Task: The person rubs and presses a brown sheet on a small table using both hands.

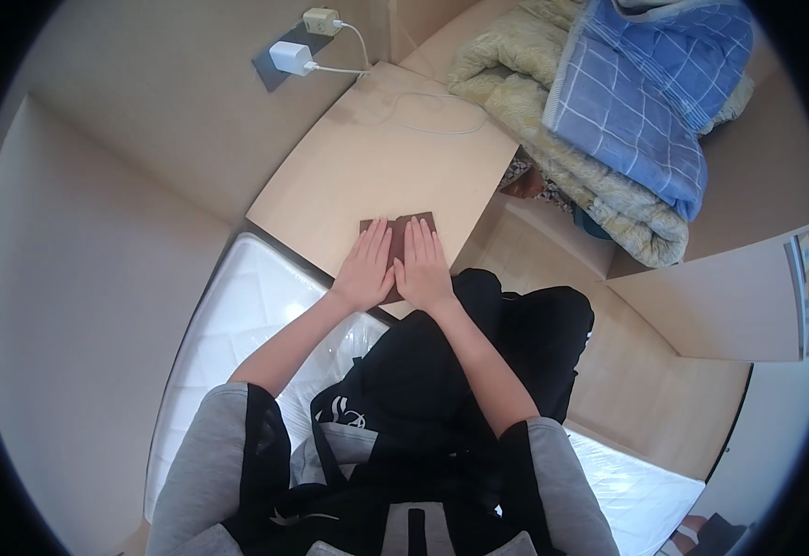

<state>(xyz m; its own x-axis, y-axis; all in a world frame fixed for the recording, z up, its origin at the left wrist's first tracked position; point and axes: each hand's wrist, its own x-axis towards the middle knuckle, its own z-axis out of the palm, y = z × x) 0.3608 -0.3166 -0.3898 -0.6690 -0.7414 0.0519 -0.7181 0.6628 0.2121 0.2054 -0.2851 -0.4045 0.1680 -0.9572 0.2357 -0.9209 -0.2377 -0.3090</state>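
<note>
A small flat brown sheet (398,243), which looks like paper, lies at the near edge of the light wooden tabletop (367,171). My left hand (363,267) rests flat on its left part, fingers stretched away from me. Beside it my right hand (425,269) is laid flat on the right part, fingers also straight. The thumbs almost meet over the middle. Both palms cover much of the sheet, so I cannot tell whether it is folded or a thin booklet.
White chargers (291,58) sit in a wall socket, their cable trailing onto the tabletop. A blue checked blanket (627,102) and a yellowish quilt (506,65) are piled at the right. Under my legs is a white plastic-covered mattress (237,324); a wall (98,204) stands left.
</note>
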